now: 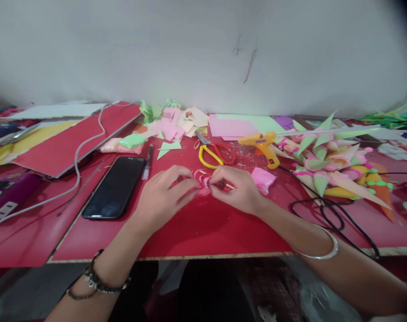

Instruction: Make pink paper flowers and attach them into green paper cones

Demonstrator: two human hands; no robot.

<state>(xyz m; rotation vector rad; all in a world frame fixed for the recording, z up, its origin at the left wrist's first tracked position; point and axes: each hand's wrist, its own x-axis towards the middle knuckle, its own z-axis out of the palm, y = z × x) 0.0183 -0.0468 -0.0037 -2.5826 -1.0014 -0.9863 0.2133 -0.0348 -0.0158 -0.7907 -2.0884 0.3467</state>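
Above the red table top, a small pink curled piece (203, 182), which looks like strips of paper, sits between my two hands. My left hand (166, 192) has its thumb and fingers closed at the left side of this piece. On the other side, my right hand (235, 188) pinches it between thumb and forefinger. A thin pale stick or strip (229, 186) shows by the right fingers, and I cannot tell whether they hold it. Just beyond lie scissors (212, 155) with yellow and red handles. A pink clay packet (263, 180) rests near my right hand.
A yellow glue gun (262, 145) trails a black cord (331, 214) on the right, beside a bunch of paper flowers (327, 165). Left of my hands lie a black phone (115, 188) and a pen (147, 163). Paper scraps (173, 123) are heaped by the wall.
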